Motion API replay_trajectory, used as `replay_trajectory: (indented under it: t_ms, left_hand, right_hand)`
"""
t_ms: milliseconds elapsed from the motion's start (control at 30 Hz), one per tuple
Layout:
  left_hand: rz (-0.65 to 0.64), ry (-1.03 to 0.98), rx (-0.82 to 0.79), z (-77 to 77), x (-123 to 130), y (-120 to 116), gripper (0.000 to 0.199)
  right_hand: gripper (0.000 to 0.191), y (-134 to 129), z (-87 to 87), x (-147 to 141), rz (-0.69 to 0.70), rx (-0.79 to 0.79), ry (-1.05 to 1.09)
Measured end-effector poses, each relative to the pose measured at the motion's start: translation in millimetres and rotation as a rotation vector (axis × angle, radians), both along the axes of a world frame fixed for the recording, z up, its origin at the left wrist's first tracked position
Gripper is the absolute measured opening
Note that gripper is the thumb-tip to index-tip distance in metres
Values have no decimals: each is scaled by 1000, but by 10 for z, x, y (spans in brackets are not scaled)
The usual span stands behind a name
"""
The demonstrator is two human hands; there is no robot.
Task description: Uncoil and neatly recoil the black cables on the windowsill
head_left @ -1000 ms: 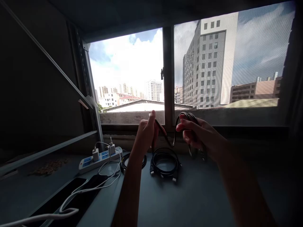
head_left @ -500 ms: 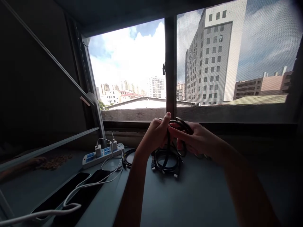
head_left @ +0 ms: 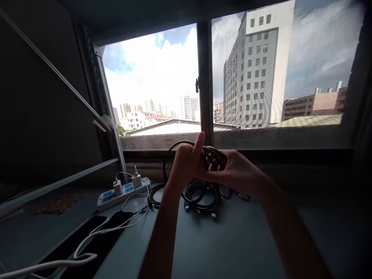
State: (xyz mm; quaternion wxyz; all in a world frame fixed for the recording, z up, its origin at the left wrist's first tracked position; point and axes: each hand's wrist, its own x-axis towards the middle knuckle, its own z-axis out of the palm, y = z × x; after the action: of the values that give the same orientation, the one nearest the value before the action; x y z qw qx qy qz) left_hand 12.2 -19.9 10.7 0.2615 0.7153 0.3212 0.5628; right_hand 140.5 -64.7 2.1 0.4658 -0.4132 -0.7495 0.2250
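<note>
Above the desk, a black cable [head_left: 215, 152] is held in loops between my two hands. My left hand [head_left: 188, 159] is closed around it with the thumb pointing up, and one loop of the cable arcs out behind that hand. My right hand [head_left: 238, 168] curls around the looped part from the right, fingers partly hidden behind the strands. Below them on the desk lies a coiled black cable [head_left: 213, 207] with plugs at its ends. Another black coil [head_left: 154, 192] rests to the left, partly behind my left forearm.
A white power strip [head_left: 101, 203] with two plugged-in chargers stands at the back left. White cables [head_left: 113, 231] run from it over two dark, flat devices [head_left: 87, 232]. A window [head_left: 205, 77] rises behind the desk [head_left: 221, 248]; a metal frame [head_left: 109, 97] stands left.
A cable loop now swings out to the left behind my left hand. My right hand has moved slightly left and wraps further around the strands. The view has shifted slightly.
</note>
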Motion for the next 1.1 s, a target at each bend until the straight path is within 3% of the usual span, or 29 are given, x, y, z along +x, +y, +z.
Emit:
replay_trajectory:
  t_ms: [267, 467, 567, 667, 800, 933, 1000, 1100]
  left_hand:
    - [-3, 95, -32, 9, -43, -24, 65]
    - [275, -195, 221, 116, -66, -179, 39]
    - [229, -88, 233, 117, -74, -214, 30]
    - [87, 120, 280, 58, -73, -144, 37]
    - [-80, 287, 381, -39, -97, 27, 56]
    - [-204, 393, 344, -72, -150, 87, 76]
    - [-101, 389, 386, -68, -144, 79, 65]
    - [93, 303, 439, -63, -75, 85, 23]
  right_hand:
    - [15, 92, -16, 145, -153, -14, 38]
    - [13, 156, -22, 226, -457, 20, -139]
    - [12, 180, -39, 243, -605, 88, -236]
    - [10, 174, -43, 238, -692, 197, -308]
    - [9, 119, -11, 221, -550, 363, -313]
    - [13, 56, 22, 210, -457, 469, -205]
    - [15, 26, 31, 201, -441, 530, -183]
    - [14, -39, 46, 165, -393, 641, -177]
